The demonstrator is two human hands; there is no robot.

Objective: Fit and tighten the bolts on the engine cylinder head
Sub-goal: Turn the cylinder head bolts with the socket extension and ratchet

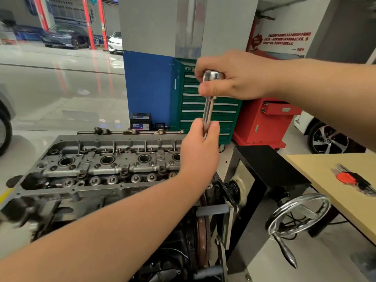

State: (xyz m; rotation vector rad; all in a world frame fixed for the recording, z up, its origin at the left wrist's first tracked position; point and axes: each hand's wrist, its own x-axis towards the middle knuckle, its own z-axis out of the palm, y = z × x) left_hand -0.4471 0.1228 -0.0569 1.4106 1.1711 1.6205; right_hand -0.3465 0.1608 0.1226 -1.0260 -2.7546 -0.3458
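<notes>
**Head view: ratchet and extension held up over the head's right end**

Head view shows both hands raised above the right end of the cylinder head (105, 165), which sits on a stand at near left, its top face open with four round wells in a row. The right hand (236, 76) is curled round the ratchet (213, 75) at its chrome top. The left hand (200, 147) pinches the lower part of the extension (208, 112) between thumb and fingers. The bar hangs nearly upright; its lower tip is hidden behind the left hand, so I cannot tell whether a socket is fitted or whether it sits on a bolt.

Judging by this pose, the step is assembling or steering the tool toward a bolt at the right end. To do it well, keep the bar in line with the bolt, let the left fingers guide the tip until it seats fully, and only then turn with the right hand. A tilted bar would probably slip off or round the bolt.

A hex key set (354, 180) lies on the table (317, 176) at right, well apart.
</notes>
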